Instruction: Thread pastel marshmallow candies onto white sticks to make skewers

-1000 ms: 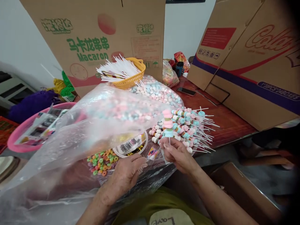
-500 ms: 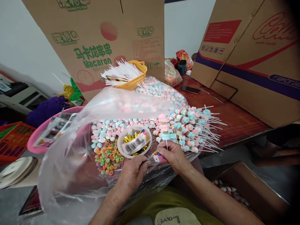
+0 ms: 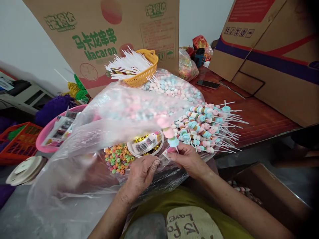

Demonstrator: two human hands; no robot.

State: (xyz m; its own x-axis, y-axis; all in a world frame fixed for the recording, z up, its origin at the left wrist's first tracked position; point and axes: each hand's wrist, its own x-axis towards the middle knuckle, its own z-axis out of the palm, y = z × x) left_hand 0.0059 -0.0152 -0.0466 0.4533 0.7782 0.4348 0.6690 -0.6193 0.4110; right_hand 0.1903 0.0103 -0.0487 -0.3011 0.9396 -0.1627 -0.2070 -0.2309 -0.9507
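- Head view, far left: an orange-red crate point(image 3: 21, 149), then a pink basket point(image 3: 41, 141) loaded with printed packets point(image 3: 58, 132).
- Clear plastic point(image 3: 62, 192) sprawls across the left part of the counter point(image 3: 261, 121) and spills over its near edge.
- Candy rings point(image 3: 119, 157), orange, green and purple, sit heaped toward the near edge, and just right of them comes a white tub point(image 3: 130, 149) with gold tinsel point(image 3: 152, 151) and a printed sachet point(image 3: 146, 143) inside.
- Up toward the far edge, a yellow basket point(image 3: 142, 78) bristles with white sticks point(image 3: 132, 64) in front of a tall Macaron carton point(image 3: 59, 41)!
- Left hand point(image 3: 143, 171), by the tub at the near edge: fingers drawn close together, and whether they pinch any clear film I cannot tell.
- Now the skewer point(image 3: 168, 132)! Pink sweets on top, blue lowest, leaning leftward above the near edge, its stick gripped between the fingers of the right hand point(image 3: 188, 161), with a colourful wrapper point(image 3: 167, 152) right at those fingertips.
- Just beyond, a heap of finished skewers point(image 3: 204, 127), stick ends pointing right.
- Behind them lies a dark phone point(image 3: 208, 84).
- Closing the right end: a big carton point(image 3: 279, 83) on top, an open box point(image 3: 271, 189) below the near edge.
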